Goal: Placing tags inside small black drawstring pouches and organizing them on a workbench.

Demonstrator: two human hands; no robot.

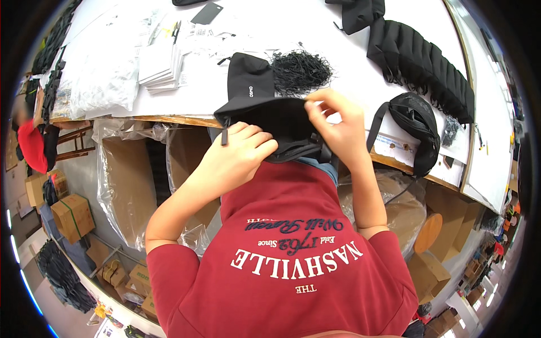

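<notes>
While both hands work at its near edge, the white table (315,22) stretches away beyond them, smooth and pale, with a raw wooden rim. Off to the right of the hands and farther out, a long row of black folded pieces (420,65) lies overlapped like shingles, matte fabric in a slanting line. Left of the hands, crinkled clear plastic bags (104,73) are heaped, and beside them a stack of white paper sheets (159,66) sits square.

Straight between the hands hangs the black fabric bag (265,112) — soft, dull cloth, draped over the table edge, its long axis running from the table down toward the person's red shirt (293,253). The left hand (239,151) is curled over the lower part, fingers folded and pressed into the cloth. The right hand (332,121) is higher and nearer the table, thumb and fingertips pinched together on the bag's upper edge. Whether something small is held in that pinch, I cannot tell.

Just right of the right hand, a rounded black pouch with a strap (420,127) rests at the table's edge. Just beyond the hands, a loose tangle of thin black cords (298,70) lies wiry and springy — the smallest stuff here.
</notes>
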